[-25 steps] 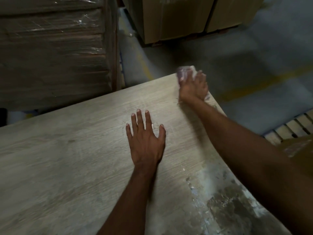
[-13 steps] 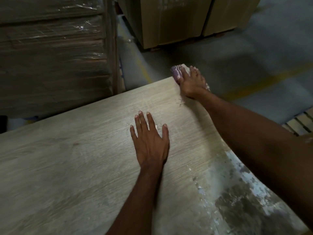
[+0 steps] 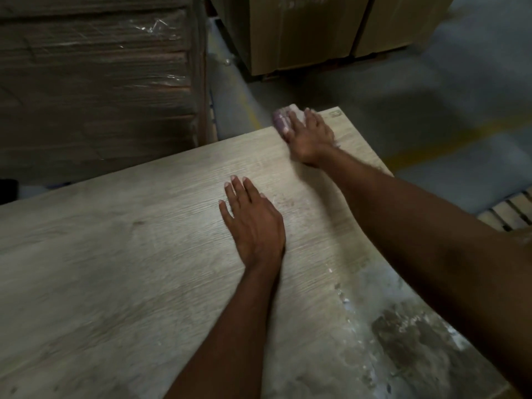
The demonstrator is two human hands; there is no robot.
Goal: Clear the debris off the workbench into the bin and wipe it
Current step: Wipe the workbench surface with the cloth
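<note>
Cloth [image 3: 283,118] pressed under flat right hand [image 3: 311,137], upper centre; left hand [image 3: 254,223] spread flat on workbench [image 3: 115,269]. Wiping judged underway; white residue [image 3: 403,329], lower right, is to be wiped next.

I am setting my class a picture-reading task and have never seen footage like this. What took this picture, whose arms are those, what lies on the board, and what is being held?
There is no machine here. A person wears a wide-angle camera on the head, so the single view looks forward and down over their own arms. The left hand lies flat, fingers straight, on the pale wood-grain workbench and holds nothing. The right hand reaches to the far edge and presses a crumpled pink-and-white cloth onto the board; blur hides whether the fingers curl round it. Near the board's right edge is a patchy white-and-dark stain. Behind stand a plastic-wrapped stack of cardboard and brown cardboard boxes.
</note>
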